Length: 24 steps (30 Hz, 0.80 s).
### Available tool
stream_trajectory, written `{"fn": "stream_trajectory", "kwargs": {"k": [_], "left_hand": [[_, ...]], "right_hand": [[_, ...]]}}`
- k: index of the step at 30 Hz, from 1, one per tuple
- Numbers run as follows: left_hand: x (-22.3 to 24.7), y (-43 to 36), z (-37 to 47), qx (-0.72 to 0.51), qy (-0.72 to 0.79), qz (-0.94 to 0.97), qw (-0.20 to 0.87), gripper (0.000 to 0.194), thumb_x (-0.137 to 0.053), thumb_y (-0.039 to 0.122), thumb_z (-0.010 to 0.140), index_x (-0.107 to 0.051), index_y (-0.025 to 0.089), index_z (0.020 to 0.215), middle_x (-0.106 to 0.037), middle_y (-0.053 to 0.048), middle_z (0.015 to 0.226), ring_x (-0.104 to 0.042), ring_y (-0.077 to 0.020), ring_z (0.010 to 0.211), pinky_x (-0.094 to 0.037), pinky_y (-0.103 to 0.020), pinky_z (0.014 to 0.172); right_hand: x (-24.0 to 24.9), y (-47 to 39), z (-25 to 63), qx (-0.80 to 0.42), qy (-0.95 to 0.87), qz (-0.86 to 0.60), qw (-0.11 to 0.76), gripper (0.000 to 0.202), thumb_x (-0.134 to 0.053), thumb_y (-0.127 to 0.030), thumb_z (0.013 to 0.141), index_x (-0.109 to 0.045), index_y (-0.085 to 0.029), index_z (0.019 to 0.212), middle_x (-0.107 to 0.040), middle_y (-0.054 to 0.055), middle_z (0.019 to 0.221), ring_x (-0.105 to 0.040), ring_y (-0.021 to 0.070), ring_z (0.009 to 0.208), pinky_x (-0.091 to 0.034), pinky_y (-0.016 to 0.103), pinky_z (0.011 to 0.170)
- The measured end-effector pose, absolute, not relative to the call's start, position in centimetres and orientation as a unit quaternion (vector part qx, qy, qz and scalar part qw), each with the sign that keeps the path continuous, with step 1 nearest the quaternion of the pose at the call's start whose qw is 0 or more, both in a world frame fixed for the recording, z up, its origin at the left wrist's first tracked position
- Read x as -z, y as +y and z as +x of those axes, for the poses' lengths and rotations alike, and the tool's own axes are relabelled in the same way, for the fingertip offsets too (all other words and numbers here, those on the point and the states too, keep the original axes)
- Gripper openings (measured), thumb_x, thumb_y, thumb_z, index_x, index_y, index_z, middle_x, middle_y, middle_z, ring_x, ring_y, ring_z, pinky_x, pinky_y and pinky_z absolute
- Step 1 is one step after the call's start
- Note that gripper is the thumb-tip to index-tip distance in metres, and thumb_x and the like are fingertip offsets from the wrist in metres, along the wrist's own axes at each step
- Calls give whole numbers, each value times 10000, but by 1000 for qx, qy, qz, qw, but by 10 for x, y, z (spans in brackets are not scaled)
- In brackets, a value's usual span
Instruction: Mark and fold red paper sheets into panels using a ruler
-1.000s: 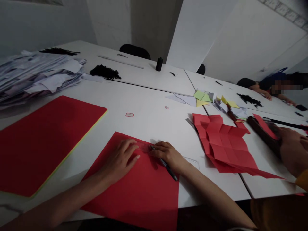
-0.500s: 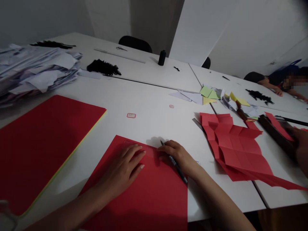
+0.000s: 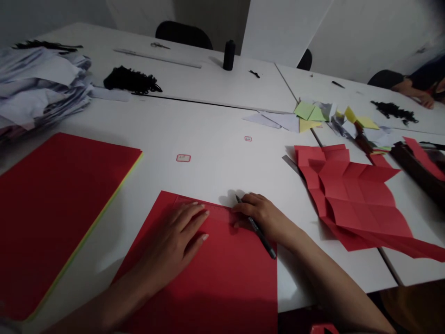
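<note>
A red sheet of paper [image 3: 232,283] lies on the table in front of me, with a clear ruler [image 3: 219,213] along its far edge. My left hand [image 3: 175,239] rests on the ruler and sheet with its fingers stretched out. At the far right corner of the sheet, my right hand [image 3: 269,218] holds a dark pen [image 3: 263,239], tip pointing away from me. The fingertips of that hand also touch the right end of the ruler, which they partly cover.
Left are a red paper stack [image 3: 69,195] and piled white paper [image 3: 38,88]. Creased red paper [image 3: 361,199] lies right, over a metal ruler [image 3: 292,164]. Beyond are small labels [image 3: 183,158], black cord [image 3: 130,80], a black spool [image 3: 228,55] and coloured scraps [image 3: 308,111]. A person's hand [image 3: 426,99] shows far right.
The view has shifted, bringing more of the near table edge into sight. A co-worker's hand by the dark box at right has left the view. My hands stay nearly in place on the sheet.
</note>
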State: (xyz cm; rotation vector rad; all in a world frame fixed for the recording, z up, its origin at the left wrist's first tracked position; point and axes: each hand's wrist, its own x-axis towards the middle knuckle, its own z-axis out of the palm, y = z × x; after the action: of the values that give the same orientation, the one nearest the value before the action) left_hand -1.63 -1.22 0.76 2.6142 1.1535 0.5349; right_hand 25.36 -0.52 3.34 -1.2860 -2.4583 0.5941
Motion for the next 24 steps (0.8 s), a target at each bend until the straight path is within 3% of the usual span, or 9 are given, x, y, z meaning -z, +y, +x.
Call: {"fn": "stream_trajectory", "kwargs": {"k": [24], "left_hand": [[-7,-12,-13,-189,370,903,109,388,-488,233,958,-484,203,1345,-447,-74,1414,-392,-247,1326,-444,-441,1069]], "right_hand": [[-41,-7,264,-239,-845,-462,122,199,-594,-279,914,-672,-208,1082,-625,59,916,-569,192,854,-456,342,773]]}}
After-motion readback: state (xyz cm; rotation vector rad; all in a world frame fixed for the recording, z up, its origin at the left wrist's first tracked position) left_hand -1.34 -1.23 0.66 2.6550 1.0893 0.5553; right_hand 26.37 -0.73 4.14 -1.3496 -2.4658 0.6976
